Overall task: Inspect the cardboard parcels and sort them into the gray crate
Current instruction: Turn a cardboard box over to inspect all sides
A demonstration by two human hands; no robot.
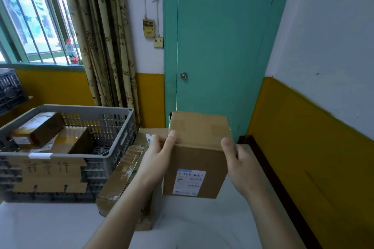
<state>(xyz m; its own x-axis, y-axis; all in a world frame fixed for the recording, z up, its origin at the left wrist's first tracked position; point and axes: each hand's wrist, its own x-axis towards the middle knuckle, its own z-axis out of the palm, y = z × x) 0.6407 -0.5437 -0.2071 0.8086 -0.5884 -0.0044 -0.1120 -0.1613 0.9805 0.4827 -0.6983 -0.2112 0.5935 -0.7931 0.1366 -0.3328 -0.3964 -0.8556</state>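
Observation:
I hold a brown cardboard parcel (199, 147) above the white table, its white shipping label (190, 182) facing me. My left hand (159, 153) grips its left side with the thumb on the top edge. My right hand (236, 159) grips its right side. The gray crate (113, 141) stands at the left on the table, with several taped cardboard parcels (46, 131) inside. A cardboard sign with handwriting (48, 174) hangs on its front. A flat taped parcel (121, 176) leans between the crate and my left arm, partly hidden by it.
The white table (60, 226) runs under my arms. A teal door (218, 46) is straight ahead, a yellow and white wall (313, 127) close on the right. A dark crate (10, 91) sits at far left. A water bottle (71, 51) stands on the windowsill beside curtains.

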